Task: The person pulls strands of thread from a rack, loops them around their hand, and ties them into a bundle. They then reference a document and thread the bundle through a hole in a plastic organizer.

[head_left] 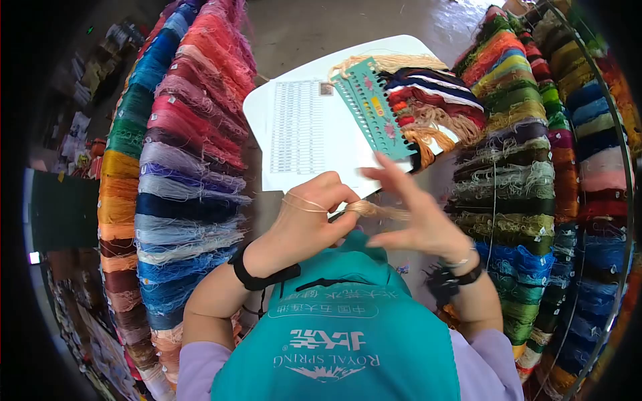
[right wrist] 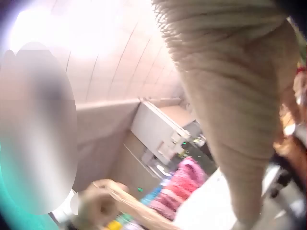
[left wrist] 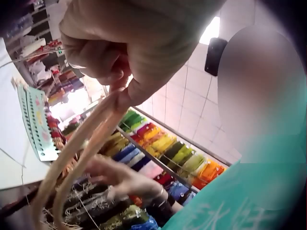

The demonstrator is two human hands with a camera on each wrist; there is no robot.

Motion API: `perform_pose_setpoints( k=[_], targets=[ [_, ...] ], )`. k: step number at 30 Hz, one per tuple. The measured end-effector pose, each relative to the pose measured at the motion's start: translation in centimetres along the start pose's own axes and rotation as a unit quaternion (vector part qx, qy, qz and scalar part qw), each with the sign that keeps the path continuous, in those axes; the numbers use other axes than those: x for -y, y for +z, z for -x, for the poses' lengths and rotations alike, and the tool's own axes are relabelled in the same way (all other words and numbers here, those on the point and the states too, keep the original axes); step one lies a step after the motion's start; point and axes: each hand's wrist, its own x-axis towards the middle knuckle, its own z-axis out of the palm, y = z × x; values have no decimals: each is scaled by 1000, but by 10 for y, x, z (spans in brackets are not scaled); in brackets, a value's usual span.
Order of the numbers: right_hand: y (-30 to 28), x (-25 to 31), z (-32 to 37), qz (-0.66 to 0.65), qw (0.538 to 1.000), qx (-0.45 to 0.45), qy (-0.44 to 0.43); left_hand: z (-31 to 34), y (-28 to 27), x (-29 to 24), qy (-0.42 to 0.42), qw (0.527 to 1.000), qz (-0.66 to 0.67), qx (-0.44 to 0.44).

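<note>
One skein of pale thread was pinched in the curled fingers of my left hand, the nearer hand, its long axis running from those fingertips rightward toward my right hand. My right fingers, blurred, were spread just beside its loose length, contact uncertain. One green perforated card lay on the white desk, beyond both sets of fingers.

The right hand is blurred, the printed sheet too small to read.
</note>
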Motion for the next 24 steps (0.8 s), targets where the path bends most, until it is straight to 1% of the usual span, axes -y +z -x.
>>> perform_pose_setpoints(
  k=[1, 4, 7, 8, 10, 13, 14, 16, 17, 19, 20, 22, 23, 24],
  targets=[
    [12, -5, -8, -15, 999, 0, -52, -5, 5, -2, -4, 1000, 0, -1],
    [25, -23, -18, -118, 990, 8, 75, -16, 13, -7, -29, 999, -12, -9],
    [21, -27, -10, -25, 995, -50, 79, -22, 16, 2, -84, 996, 40, -13],
    [22, -30, -7, 19, 996, -80, 31, -22, 18, 6, -115, 991, 61, -8],
    [26, -41, -4, 107, 983, -138, -62, -23, 21, 14, -177, 979, 103, 2],
    [28, -63, -7, 241, 931, -180, -205, -25, 26, 20, -269, 932, 241, 1],
    [28, -64, -6, 274, 919, -184, -216, -24, 28, 21, -275, 926, 259, -5],
    [29, -67, -6, 283, 914, -187, -224, -21, 31, 23, -286, 912, 294, -19],
    [30, -69, -5, 288, 912, -189, -225, -19, 33, 29, -276, 916, 291, -19],
    [28, -70, -5, 296, 917, -169, -209, -18, 35, 39, -256, 924, 284, -16],
    [26, -71, -6, 302, 918, -159, -201, -19, 33, 39, -261, 915, 309, -5],
    [17, -79, -11, 247, 931, -199, -179, -21, 23, 35, -270, 894, 358, 21],
    [11, -83, -11, 220, 936, -221, -165, -19, 17, 41, -265, 879, 396, -8],
    [7, -86, 0, 77, 970, -225, 54, -15, 6, 52, -258, 862, 435, -38]
  ],
)
